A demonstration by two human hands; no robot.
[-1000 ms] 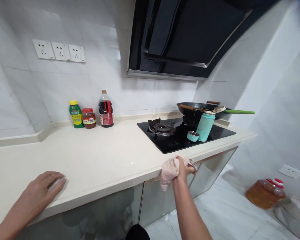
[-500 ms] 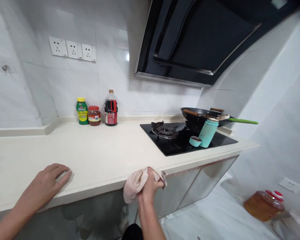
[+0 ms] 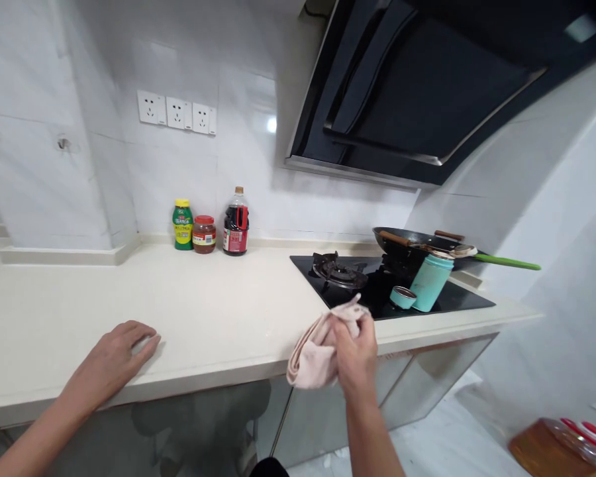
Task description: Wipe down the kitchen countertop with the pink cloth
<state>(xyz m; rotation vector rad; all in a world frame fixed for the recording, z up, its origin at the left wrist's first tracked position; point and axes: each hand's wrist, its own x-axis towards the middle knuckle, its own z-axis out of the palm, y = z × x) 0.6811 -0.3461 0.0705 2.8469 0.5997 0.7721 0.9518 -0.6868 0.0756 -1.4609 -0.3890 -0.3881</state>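
Observation:
A folded, pale pink cloth (image 3: 318,361) is gripped by my right hand (image 3: 356,351), whose fingers are closed round its right end. Both are at the counter's front edge, just before the near corner of the black gas hob (image 3: 469,303). The cloth's left part hangs over the edge. On the left, my left hand (image 3: 122,351) rests on the cream countertop (image 3: 218,311) near the front edge, holding nothing, with its thumb apart from the fingers.
A green bottle (image 3: 183,225), a red-lidded jar (image 3: 204,235) and a dark sauce bottle (image 3: 236,225) stand against the wall. On the hob are a wok (image 3: 402,238), a turquoise flask (image 3: 432,281) and its cup (image 3: 402,297). A range hood (image 3: 407,93) overhangs it. An oil jug (image 3: 559,447) is on the floor.
My right hand has moved right and up with the cloth, toward the hob's near corner. My left hand stays resting on the counter. The view has shifted slightly left.

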